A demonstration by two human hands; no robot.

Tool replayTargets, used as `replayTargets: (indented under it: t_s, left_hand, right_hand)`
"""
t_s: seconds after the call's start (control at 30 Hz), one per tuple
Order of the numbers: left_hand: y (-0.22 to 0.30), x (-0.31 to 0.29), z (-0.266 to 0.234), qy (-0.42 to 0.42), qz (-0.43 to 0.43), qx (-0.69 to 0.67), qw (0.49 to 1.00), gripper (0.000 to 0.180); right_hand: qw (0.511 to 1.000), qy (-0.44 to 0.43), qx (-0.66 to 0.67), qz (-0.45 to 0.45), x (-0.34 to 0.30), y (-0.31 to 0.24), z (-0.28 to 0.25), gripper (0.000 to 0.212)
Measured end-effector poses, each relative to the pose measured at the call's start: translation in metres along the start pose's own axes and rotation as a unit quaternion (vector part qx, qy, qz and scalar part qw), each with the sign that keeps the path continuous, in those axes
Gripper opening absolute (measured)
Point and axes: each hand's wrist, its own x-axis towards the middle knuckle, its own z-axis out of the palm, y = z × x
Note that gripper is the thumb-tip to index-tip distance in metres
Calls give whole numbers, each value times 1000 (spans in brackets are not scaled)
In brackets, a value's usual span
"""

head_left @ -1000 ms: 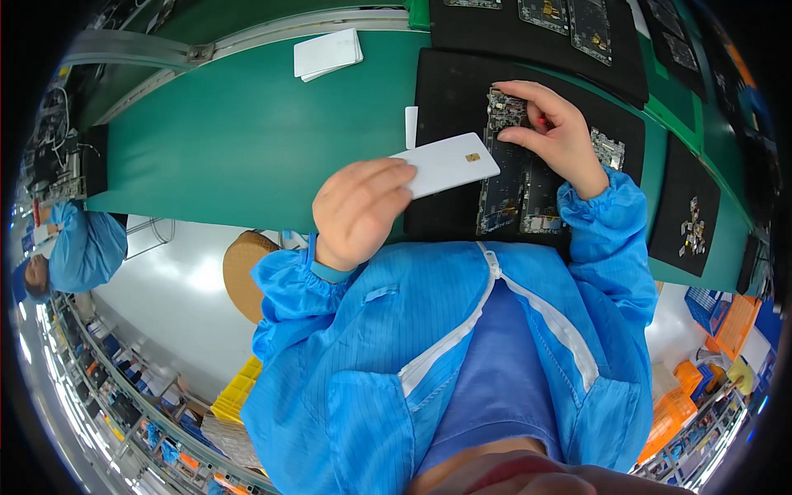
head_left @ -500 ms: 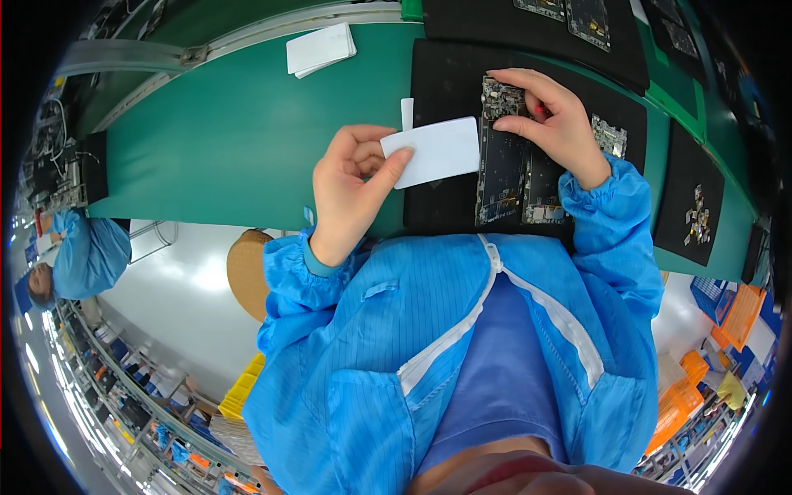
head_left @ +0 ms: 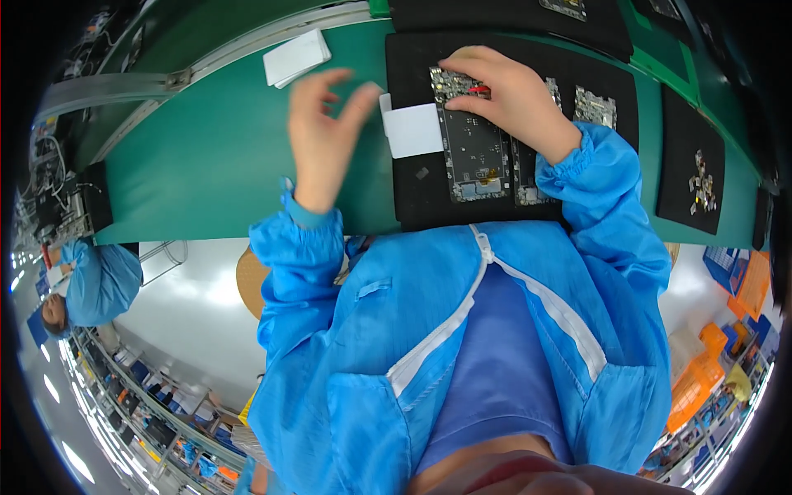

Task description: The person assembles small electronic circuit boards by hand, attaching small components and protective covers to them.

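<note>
My right hand (head_left: 511, 97) is curled over the top of a long circuit board (head_left: 476, 153), thumb and fingers gripping its component end. A small red item (head_left: 478, 89) shows between the fingers, too hidden to name. Left of that board, a white card (head_left: 414, 132) lies on the black mat (head_left: 412, 198), with another white edge at its upper left corner. Over the green bench, my left hand (head_left: 320, 124) holds nothing, its fingers apart and somewhat blurred. Just beyond it is a small stack of white cards (head_left: 295, 58).
More circuit boards lie to the right, including a short one (head_left: 596, 107). A dark mat (head_left: 691, 165) at far right bears a pile of small parts (head_left: 702, 183). A co-worker in a blue sleeve (head_left: 103, 276) is at far left. Orange crates (head_left: 700, 384) stand lower right.
The white card has left my left hand and now lies beside the board. That hand has moved left and up, toward the card stack. My right hand stays at the board's top.
</note>
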Motion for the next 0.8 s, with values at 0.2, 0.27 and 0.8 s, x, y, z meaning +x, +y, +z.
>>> replayTargets:
  t_s: [0.2, 0.27, 0.8]
  left_hand:
    - [-113, 66, -18, 197, -121, 242, 942, 67]
    - [-130, 73, -27, 196, -122, 278, 933, 78]
    - [9, 33, -9, 7, -128, -240, 962, 35]
  right_hand:
    - [997, 28, -56, 37, -4, -15, -23, 35]
    - [996, 14, -44, 73, -13, -15, -39, 32]
    - [986, -88, -84, 115, -47, 27, -63, 44]
